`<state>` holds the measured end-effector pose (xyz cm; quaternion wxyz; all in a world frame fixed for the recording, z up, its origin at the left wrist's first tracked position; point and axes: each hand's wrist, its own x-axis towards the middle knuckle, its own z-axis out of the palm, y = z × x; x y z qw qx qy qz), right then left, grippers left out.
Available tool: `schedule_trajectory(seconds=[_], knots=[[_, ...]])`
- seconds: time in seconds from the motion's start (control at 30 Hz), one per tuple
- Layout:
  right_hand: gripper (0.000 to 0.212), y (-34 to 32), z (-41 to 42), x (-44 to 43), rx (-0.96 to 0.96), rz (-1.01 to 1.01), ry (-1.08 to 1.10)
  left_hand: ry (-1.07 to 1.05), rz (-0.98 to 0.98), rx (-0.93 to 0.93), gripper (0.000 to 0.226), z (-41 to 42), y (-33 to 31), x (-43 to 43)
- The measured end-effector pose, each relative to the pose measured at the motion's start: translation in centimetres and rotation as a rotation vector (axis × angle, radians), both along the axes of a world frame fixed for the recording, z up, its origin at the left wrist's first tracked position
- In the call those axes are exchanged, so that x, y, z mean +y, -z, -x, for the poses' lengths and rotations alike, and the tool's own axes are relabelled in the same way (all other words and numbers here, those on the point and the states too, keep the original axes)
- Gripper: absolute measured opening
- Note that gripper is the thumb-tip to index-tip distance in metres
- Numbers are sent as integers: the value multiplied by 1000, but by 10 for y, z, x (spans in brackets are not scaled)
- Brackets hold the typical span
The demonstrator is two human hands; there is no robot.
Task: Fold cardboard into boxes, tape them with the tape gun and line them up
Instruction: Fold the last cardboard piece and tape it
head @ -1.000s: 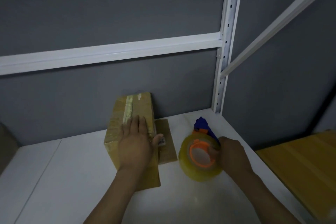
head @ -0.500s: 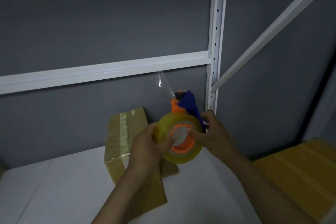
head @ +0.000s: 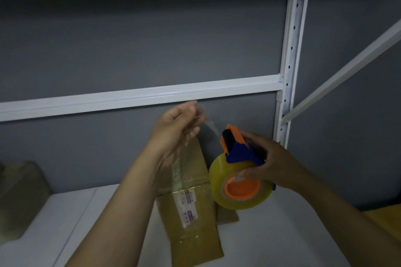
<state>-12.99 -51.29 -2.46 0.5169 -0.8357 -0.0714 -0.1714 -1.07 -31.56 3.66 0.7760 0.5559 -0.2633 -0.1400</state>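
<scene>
The right hand [head: 275,165] is curled round the tape gun [head: 240,154] and holds it in the air, roll toward the camera, orange cutter end pointing up and to the left. The left hand [head: 175,132] is level with the cutter, thumb and fingertips pinching the free end of the clear tape [head: 209,124]. The film is faint, so the exact pinch point cannot be confirmed.

The cardboard box [head: 193,204] lies on the white shelf [head: 282,236], below both hands, with its far end near the grey back wall. Its long axis runs from the near edge away to the wall, and a taped seam follows that axis. The box sits directly under the left hand, and the tape gun hangs just to its right.

Judgement: the tape end goes down on the seam, and the gun then travels along the long axis
</scene>
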Motion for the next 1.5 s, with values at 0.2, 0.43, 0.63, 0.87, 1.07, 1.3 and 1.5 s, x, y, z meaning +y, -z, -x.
schedule_trajectory(seconds=[0.2,0.43,0.63,0.87,1.07,1.3,1.5], knots=[[89,1,-1,-4,40,33,7,-162,-82,-50,13,-9,13,9],[76,1,-2,-6,60,174,-51,-387,-201,-49,15,-13,35,23],[72,-7,-13,-10,-16,442,50,-502,-218,89,22,-4,62,36],[75,1,-20,-16,45,667,55,-633,-210,140,26,-10,81,86],[73,7,-24,-8,75,601,8,-632,-249,179,14,-10,99,105],[71,-5,-29,16,48,622,-17,-751,-69,118,23,-7,105,120],[75,-1,-26,22,30,713,21,-450,72,315,28,0,102,129]])
